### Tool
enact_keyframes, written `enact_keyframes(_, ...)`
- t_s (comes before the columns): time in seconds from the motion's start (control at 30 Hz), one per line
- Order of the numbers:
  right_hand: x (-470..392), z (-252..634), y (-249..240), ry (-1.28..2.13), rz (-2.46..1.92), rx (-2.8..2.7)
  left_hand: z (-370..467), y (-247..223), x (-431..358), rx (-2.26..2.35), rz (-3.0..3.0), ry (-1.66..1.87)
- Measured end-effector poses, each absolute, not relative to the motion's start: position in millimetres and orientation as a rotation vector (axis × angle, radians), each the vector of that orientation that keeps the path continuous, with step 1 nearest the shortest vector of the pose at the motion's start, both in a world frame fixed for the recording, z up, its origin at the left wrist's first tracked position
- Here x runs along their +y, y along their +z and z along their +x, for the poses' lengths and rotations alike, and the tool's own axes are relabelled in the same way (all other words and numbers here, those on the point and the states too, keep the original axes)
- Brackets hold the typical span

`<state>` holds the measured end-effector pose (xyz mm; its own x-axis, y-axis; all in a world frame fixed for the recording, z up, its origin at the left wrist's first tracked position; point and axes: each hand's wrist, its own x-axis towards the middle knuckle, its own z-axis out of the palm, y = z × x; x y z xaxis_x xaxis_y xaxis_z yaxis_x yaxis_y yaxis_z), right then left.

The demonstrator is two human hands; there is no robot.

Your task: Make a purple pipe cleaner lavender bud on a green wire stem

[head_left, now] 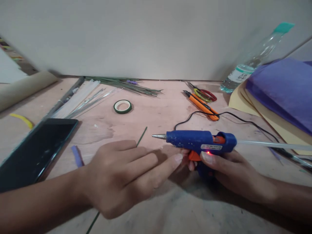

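Note:
My right hand (pixel 229 169) is wrapped around the handle of a blue hot glue gun (pixel 190 139), its thumb beside a lit red light. The gun's metal nozzle points left, and a clear glue stick (pixel 273 145) sticks out of its back. Below the nozzle, my left hand (pixel 126 172) has its fingers curled over a thin green floral wire (pixel 141 136). One end of the wire shows above the knuckles, the other below the wrist. A left fingertip reaches close to the gun's orange trigger (pixel 194 156); whether they touch is hard to see.
A green tape roll (pixel 122 106), green wires (pixel 126 85) and glue sticks (pixel 78 97) lie behind. A phone (pixel 36 152) is at left. An orange utility knife (pixel 203 105), scissors (pixel 206 95), a water bottle (pixel 253 65) and purple sheets (pixel 282 87) occupy the right. The gun's black cord (pixel 234 114) trails right.

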<state>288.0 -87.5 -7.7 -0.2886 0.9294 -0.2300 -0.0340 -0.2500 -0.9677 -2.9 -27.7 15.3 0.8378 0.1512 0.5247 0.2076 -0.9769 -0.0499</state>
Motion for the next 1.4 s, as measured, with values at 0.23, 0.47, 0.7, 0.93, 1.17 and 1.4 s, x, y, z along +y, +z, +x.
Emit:
enact_keyframes(0.23,-81.1,281.3,-4.5,1.650,-1.093,-1.290,-6.8,6.9,-27.8,-0.299,-2.895,-0.936)
enact_keyframes(0.47,-81.1,279.6,-4.3,1.672,-1.035,-1.286,-2.1,5.2,-26.7,-0.425,-2.838,-0.964)
enact_keyframes(0.7,-82.2,281.1,-8.9,1.631,-1.082,-1.323,0.8,1.3,-22.8,-0.373,-2.849,-0.939)
enact_keyframes(0.93,-82.8,281.9,-5.4,1.575,-1.151,-1.365,6.0,6.7,-22.0,-0.358,-2.869,-0.976)
enact_keyframes(1.17,-84.9,280.4,-5.3,1.545,-1.171,-1.348,8.2,7.5,-28.9,-0.398,-2.881,-0.895)
enact_keyframes(1.4,-84.3,281.2,-5.2,1.541,-1.172,-1.392,5.3,10.5,-32.5,-0.466,-2.841,-1.007)
